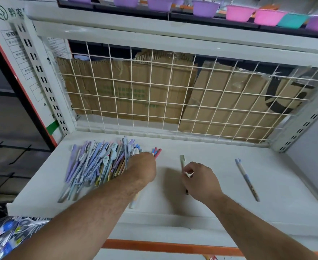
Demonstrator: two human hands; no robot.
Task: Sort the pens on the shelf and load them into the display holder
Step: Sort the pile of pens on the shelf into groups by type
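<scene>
As the right hand (199, 182) pinches a green pen (182, 160), the pile (93, 163) lies leftward.

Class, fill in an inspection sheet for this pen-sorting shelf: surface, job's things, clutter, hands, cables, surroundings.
Surface: white shelf, pens lying on it.
Job's things: pen pile at left; blue pen alone at right; green pen in hand; holder not seen.
Clutter: packets at lower left, off the shelf.
Hands: left hand reaches into the pen pile, fingers hidden; right hand pinches the green pen.
Cables: nothing seen.
Surroundings: wire grid with cardboard behind; bowls above.
</scene>
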